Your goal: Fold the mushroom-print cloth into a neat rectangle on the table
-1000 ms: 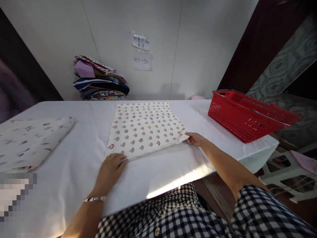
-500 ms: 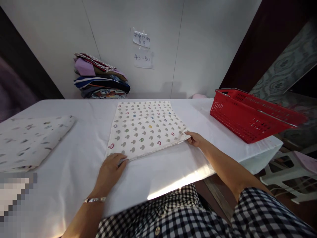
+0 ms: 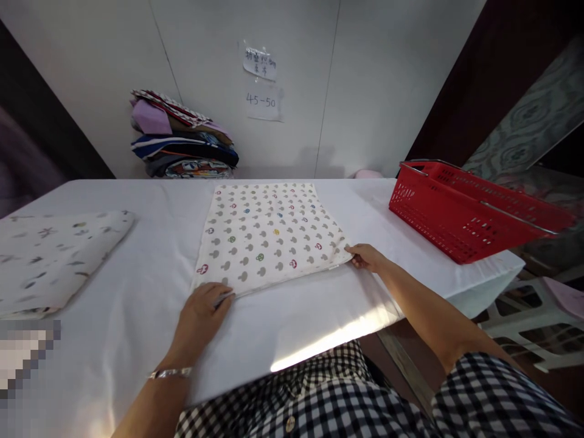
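Observation:
A white cloth (image 3: 260,237) printed with grey and coloured mushrooms lies folded in layers on the white-covered table (image 3: 155,255). At its near left corner, my left hand (image 3: 205,313) is closed on the edge, thumb and fingers pinching the layers. My right hand (image 3: 365,257) pinches the near right corner between thumb and fingers. The cloth's near edge runs taut and slightly slanted between both hands, its layers showing there. Its far part rests flat near the table's back edge.
To the left lies another folded white cloth (image 3: 59,255) with a leaf-like print. A red plastic basket (image 3: 438,216) with metal handles stands on the right. Behind the table's left side is a stack of folded fabrics (image 3: 182,137). A white stool (image 3: 524,328) stands at the lower right.
Both hands keep their hold on the cloth's near corners. The right corner has shifted slightly to the right and down; the view has moved a little.

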Demonstrator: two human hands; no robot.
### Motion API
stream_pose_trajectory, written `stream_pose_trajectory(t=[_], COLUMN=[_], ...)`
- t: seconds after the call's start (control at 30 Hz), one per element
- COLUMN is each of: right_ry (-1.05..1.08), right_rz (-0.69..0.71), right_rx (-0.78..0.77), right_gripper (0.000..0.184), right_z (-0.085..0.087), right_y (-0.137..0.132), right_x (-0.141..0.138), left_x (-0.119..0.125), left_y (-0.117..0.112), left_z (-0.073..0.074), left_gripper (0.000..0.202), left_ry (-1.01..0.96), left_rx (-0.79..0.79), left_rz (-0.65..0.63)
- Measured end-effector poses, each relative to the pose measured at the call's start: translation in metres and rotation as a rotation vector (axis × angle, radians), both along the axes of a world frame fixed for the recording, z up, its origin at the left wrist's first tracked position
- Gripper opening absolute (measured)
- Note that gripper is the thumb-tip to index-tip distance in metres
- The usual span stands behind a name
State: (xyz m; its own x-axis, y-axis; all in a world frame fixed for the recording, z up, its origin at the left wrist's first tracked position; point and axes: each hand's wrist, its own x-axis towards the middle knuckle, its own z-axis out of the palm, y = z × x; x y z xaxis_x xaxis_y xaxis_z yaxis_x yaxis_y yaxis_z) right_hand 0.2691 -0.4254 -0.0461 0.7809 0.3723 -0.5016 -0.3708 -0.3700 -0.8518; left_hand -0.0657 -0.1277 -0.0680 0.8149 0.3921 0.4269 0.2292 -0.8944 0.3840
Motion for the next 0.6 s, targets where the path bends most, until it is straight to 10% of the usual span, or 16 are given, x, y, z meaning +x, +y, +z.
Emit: stream_pose_trajectory(t=[0.6], right_ry=[-0.347], right_rz=[0.030], right_rx=[-0.235], right_gripper=[0.028], right_z=[-0.0032], right_y=[0.0017], right_x=[-0.0007], left_x=[0.0004], left_y=[-0.0014], left_z=[0.0029], left_gripper=[0.022], left_ry=[0.002], left_rx=[-0.007], left_rz=[0.012])
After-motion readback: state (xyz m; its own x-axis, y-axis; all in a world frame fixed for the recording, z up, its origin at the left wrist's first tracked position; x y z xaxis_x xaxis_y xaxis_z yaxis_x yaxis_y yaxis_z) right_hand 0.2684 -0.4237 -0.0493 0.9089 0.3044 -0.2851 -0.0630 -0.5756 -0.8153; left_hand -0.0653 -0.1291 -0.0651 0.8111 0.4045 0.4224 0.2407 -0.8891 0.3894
